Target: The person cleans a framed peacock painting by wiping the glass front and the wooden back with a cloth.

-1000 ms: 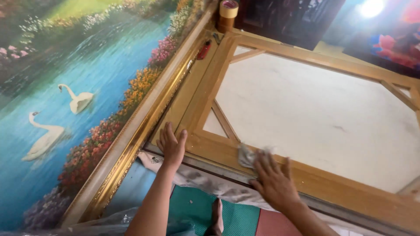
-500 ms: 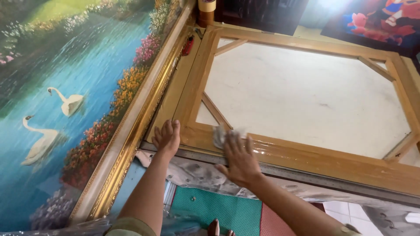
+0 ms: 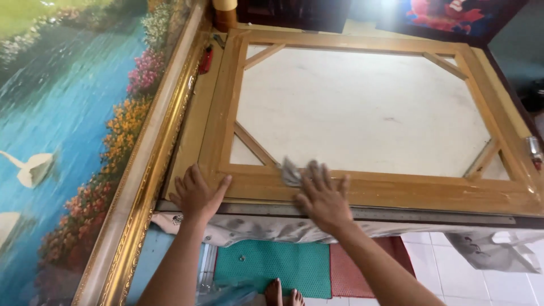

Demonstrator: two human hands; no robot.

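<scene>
right hand (image 3: 323, 195) flat, fingers spread, pressing small grey rag (image 3: 290, 173) onto near rail of rectangular pale wooden frame (image 3: 396, 191) | rail long axis left-right | left hand (image 3: 197, 194) flat, splayed, bracing near-left corner

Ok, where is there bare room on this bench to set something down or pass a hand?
The pale panel inside the wooden frame is bare. A narrow strip lies free between the frame and the gilt frame. It is crowded along the near rail: the left hand is flat at the corner, the right hand presses a cloth.
</scene>
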